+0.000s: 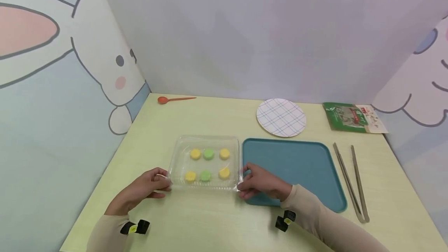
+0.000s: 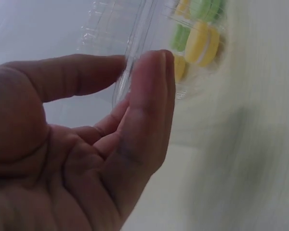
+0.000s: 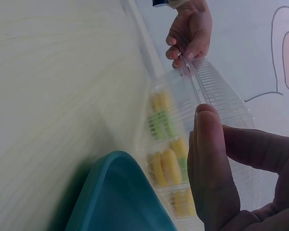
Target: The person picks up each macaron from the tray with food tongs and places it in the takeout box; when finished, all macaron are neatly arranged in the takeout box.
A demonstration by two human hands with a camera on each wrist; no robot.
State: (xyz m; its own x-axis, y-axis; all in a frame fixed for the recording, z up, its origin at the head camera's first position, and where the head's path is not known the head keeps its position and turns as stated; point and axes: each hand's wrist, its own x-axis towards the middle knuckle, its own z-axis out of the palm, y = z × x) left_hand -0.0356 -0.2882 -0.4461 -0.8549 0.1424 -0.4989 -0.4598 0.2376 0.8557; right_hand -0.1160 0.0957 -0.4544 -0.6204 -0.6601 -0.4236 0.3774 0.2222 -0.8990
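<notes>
A clear plastic clamshell box [image 1: 182, 143] with a lid lies in the middle of the table in the head view. Through the plastic I see several yellow macarons [image 1: 195, 154] and green macarons [image 1: 208, 154] in two rows. My left hand [image 1: 143, 187] pinches the near left corner of the rim between thumb and fingers. At the near right corner, my right hand [image 1: 259, 182] pinches the rim the same way. In both wrist views, the thumb and fingertips meet across the clear edge, and the lid looks closed over the macarons.
A blue tray [image 1: 294, 170] is just right of the box, partly under my right forearm. Metal tongs [image 1: 356, 189] lie beyond it. Behind are a checked plate [image 1: 281, 117], a green-and-white food packet [image 1: 353, 118] and a red spoon [image 1: 163, 100]. Walls stand around the table.
</notes>
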